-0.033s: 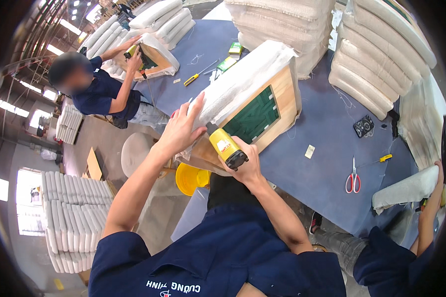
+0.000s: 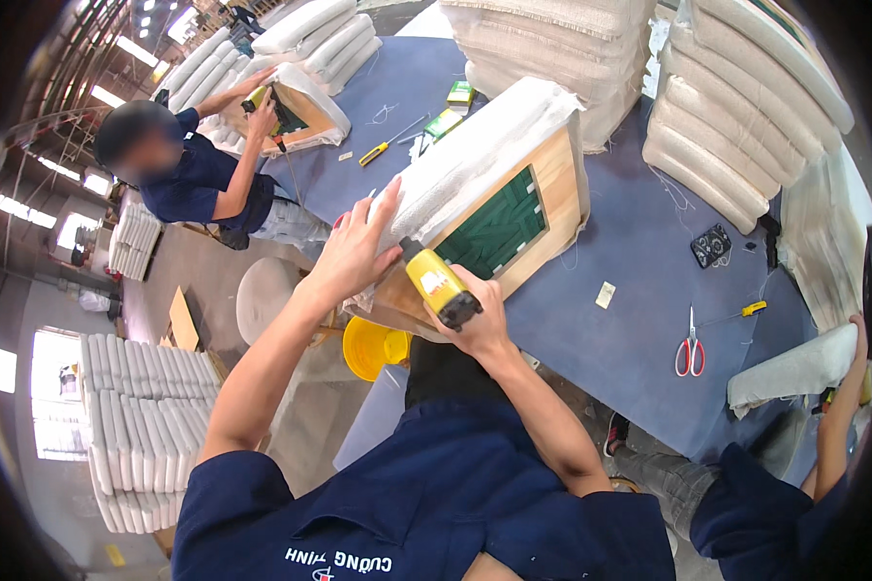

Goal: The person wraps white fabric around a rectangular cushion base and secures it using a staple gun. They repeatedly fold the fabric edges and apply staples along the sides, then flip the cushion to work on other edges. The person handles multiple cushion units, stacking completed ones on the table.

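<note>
my left hand (image 2: 358, 242) lies over the white padded side of the seat panel (image 2: 484, 174), its fingers stretched out and apart, the thumb turned toward the wooden back. my right hand (image 2: 482, 315) is closed around a yellow power tool (image 2: 434, 276), fingers clamped on its body, with its black end toward me and its dark nose just beside my left thumb, near the panel's near end; i cannot tell whether the nose touches the wood. the panel stands tilted on the blue-grey worktop (image 2: 639, 339), right in front of me, showing its pale wooden frame (image 2: 567, 169) with green webbing (image 2: 494, 228) in the opening. beyond it lie two green boxes, one (image 2: 460, 94) farther off than the other, and a screwdriver (image 2: 373, 156) with a yellow handle. over to my right are scissors (image 2: 690, 356) with red and white handles, a dark patterned case (image 2: 710, 247), a small pale slip (image 2: 605, 295) and a second yellow-handled tool (image 2: 754, 309). tall stacks of cream pads (image 2: 547, 58) rise at the back. below, to the left of my legs, is a yellow bucket (image 2: 363, 351), near a round stool (image 2: 264, 300). at my left a co-worker (image 2: 199, 179) holds a similar yellow tool at another panel (image 2: 325, 116); at my right another person's arm (image 2: 843, 397) reaches to a pale pad (image 2: 794, 370).
</note>
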`<state>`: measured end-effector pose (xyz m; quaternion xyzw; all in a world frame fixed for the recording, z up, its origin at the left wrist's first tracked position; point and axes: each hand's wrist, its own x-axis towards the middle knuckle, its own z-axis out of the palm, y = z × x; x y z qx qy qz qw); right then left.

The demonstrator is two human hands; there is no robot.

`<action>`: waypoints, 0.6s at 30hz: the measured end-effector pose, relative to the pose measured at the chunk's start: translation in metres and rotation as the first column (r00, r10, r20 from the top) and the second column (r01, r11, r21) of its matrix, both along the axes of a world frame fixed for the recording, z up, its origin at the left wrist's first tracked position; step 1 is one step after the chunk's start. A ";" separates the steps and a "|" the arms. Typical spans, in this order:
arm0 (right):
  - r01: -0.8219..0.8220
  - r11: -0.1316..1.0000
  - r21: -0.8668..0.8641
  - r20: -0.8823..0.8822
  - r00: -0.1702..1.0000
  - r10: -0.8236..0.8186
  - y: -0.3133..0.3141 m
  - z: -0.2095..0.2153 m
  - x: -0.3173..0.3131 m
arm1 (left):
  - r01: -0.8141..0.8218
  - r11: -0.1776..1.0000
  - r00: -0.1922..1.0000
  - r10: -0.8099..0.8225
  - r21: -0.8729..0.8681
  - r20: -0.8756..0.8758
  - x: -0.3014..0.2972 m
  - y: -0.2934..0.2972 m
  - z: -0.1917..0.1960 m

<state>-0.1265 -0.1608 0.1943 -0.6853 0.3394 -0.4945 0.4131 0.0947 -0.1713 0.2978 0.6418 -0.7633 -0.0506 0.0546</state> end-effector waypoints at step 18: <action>-0.030 0.999 -0.011 0.023 0.999 0.030 0.001 -0.038 0.002 | -0.012 0.989 1.000 0.015 0.148 -0.013 0.015 0.018 0.013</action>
